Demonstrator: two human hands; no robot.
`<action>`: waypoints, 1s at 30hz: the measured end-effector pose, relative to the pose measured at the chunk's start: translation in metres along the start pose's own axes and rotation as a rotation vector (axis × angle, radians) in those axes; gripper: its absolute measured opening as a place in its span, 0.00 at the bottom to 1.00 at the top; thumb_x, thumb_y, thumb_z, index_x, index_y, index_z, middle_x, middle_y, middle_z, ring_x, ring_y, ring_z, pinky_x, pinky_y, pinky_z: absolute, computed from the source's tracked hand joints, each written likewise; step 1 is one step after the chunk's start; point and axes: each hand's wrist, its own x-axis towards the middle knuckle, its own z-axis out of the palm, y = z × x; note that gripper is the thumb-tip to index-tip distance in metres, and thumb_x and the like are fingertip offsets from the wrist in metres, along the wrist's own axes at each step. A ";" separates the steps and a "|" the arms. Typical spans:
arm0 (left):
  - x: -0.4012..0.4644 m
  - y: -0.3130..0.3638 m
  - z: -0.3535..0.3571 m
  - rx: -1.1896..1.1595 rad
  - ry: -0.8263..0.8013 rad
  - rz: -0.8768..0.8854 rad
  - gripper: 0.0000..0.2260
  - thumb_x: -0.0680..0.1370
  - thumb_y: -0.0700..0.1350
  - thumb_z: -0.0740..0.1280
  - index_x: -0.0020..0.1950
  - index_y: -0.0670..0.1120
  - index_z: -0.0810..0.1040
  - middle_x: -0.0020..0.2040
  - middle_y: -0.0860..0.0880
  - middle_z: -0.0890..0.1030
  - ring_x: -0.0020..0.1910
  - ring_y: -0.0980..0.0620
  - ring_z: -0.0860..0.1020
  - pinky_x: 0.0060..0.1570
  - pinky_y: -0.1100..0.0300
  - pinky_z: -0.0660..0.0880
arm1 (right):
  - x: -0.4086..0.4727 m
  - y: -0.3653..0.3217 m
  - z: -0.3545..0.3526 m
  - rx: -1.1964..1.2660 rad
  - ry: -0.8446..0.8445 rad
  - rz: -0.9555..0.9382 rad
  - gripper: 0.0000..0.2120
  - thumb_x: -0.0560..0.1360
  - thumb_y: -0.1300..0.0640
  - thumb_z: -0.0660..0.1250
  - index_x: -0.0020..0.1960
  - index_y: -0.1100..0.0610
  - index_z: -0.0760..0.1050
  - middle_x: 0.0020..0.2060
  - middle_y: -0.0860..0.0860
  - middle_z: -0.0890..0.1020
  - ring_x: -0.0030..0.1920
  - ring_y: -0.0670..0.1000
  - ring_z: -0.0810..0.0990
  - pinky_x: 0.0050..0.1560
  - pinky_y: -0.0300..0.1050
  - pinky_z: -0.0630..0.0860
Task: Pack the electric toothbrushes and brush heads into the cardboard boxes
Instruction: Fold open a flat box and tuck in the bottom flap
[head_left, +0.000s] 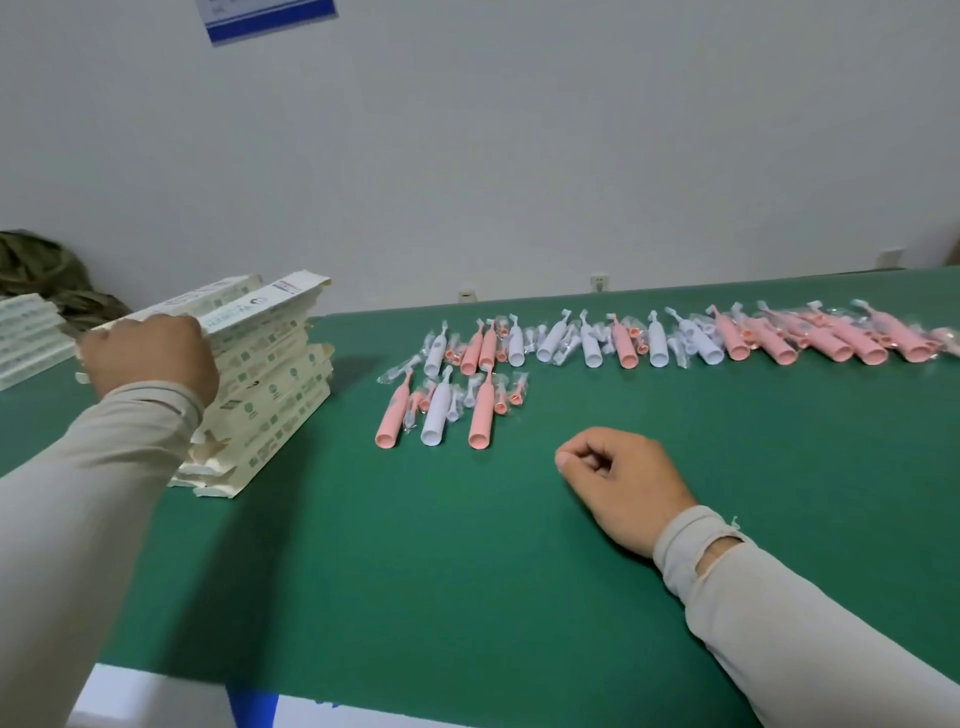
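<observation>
Head view, near to far: right hand (621, 488) sits lower centre-right on the green table (415, 571), fingers curled into a loose fist, holding nothing, knuckles up. Just beyond it toward frame centre, a short row of three toothbrush handles (436, 410), pink, white, pink, with bagged brush heads (506, 395) between them, near the right hand but not touching. Left hand (150, 358) at mid-left, fingers closed over the edge of the top flat cardboard box (260, 306), which is tilted up off the stack of flattened boxes (270, 405) under it. Box printing shows green round logos and small text, too blurred to read. Farther back, a long row of pink and white toothbrushes (727, 338) with bagged heads runs from centre to the right edge, well apart from both hands. Second box stack (26, 332) at far left edge. Blue-bordered notice (270, 15) on the wall, upper left, text unreadable.
</observation>
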 end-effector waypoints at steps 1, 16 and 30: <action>0.000 -0.001 0.000 -0.013 0.042 0.016 0.08 0.73 0.37 0.62 0.40 0.45 0.80 0.29 0.48 0.69 0.36 0.44 0.78 0.53 0.48 0.73 | 0.000 0.001 0.000 0.004 0.005 -0.008 0.07 0.75 0.52 0.70 0.38 0.47 0.80 0.32 0.43 0.81 0.28 0.40 0.73 0.34 0.33 0.72; -0.183 0.213 -0.080 -1.593 -0.578 0.611 0.05 0.77 0.45 0.71 0.49 0.47 0.78 0.48 0.53 0.84 0.47 0.59 0.82 0.48 0.62 0.78 | 0.009 -0.017 -0.019 0.695 0.147 0.245 0.30 0.71 0.41 0.69 0.67 0.57 0.71 0.52 0.55 0.86 0.52 0.54 0.85 0.51 0.50 0.79; -0.175 0.215 -0.047 -2.612 -1.348 -0.051 0.25 0.75 0.54 0.71 0.66 0.41 0.74 0.56 0.39 0.83 0.58 0.39 0.81 0.58 0.42 0.78 | -0.005 -0.035 -0.025 1.191 -0.543 0.455 0.24 0.77 0.42 0.66 0.66 0.56 0.78 0.51 0.55 0.85 0.42 0.54 0.85 0.35 0.45 0.81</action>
